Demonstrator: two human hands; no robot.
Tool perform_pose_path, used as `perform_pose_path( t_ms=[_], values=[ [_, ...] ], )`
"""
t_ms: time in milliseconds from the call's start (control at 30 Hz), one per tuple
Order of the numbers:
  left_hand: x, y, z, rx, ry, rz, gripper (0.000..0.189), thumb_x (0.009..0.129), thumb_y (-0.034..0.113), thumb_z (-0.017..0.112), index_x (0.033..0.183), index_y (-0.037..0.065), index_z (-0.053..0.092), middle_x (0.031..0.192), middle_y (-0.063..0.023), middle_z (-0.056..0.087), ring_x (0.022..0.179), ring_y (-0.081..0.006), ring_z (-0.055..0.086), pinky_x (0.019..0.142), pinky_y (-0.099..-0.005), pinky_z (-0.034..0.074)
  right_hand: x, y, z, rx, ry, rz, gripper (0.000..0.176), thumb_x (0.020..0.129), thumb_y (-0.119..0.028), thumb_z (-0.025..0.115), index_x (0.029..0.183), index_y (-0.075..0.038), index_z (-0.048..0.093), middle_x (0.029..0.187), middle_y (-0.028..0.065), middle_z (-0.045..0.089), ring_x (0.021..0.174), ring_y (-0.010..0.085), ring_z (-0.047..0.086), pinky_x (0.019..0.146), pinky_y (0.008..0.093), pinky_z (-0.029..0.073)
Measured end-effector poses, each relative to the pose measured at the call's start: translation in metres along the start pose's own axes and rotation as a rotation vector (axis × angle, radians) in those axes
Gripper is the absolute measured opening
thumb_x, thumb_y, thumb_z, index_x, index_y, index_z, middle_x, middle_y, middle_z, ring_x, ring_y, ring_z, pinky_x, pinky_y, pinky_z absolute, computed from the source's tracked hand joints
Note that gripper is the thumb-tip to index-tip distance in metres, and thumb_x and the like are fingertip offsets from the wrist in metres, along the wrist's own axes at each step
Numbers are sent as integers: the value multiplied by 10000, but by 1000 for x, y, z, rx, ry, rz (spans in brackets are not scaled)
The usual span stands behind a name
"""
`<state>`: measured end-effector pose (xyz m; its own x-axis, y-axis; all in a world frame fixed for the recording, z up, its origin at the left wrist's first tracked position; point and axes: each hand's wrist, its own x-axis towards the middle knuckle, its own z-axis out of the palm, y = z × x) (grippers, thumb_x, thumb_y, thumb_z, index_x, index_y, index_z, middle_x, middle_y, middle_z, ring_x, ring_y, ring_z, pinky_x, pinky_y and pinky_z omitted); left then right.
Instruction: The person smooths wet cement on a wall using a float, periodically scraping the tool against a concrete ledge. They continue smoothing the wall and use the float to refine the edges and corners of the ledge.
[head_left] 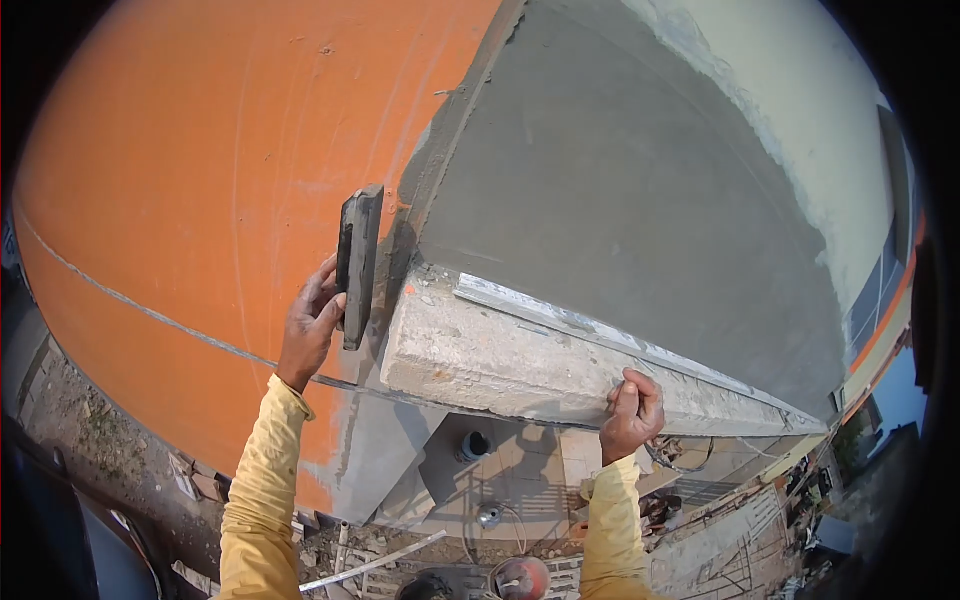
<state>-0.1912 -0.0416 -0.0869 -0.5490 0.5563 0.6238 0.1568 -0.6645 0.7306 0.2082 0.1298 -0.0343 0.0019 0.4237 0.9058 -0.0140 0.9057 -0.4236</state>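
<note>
My left hand [312, 325] grips a dark plastering float [360, 265], held upright and edge-on to me, by its back. The float is beside the corner where the orange wall [200, 170] meets a strip of grey mortar. My right hand [633, 412] is closed in front of the rough concrete ledge [500, 350]; whatever its curled fingers hold, if anything, is hidden. A long metal straightedge [620, 340] lies along the ledge, against the foot of the smooth grey plaster [640, 190]. Both my arms wear yellow sleeves.
Below the ledge, far down, a bucket [473, 446] stands on a paved floor. A reddish round container [522, 578] and a pale pole [375, 562] are at the bottom. A cable [150, 312] runs across the orange wall. Part of a dark vehicle [95, 535] shows at lower left.
</note>
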Motion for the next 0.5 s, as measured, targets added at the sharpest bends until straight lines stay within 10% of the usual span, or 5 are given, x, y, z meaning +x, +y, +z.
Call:
perform_pose_path(
  t_ms=[500],
  values=[
    [226,156,91,137,-170,328,552,1031,223,629,1534,52,481,1043,-108,705,910,-145,690,832,-293,584,-2,3,-2,-31,-25,24,135,1014,-97,597,1086,-21,682,748,26,605,609,65,513,541,211,408]
  ],
)
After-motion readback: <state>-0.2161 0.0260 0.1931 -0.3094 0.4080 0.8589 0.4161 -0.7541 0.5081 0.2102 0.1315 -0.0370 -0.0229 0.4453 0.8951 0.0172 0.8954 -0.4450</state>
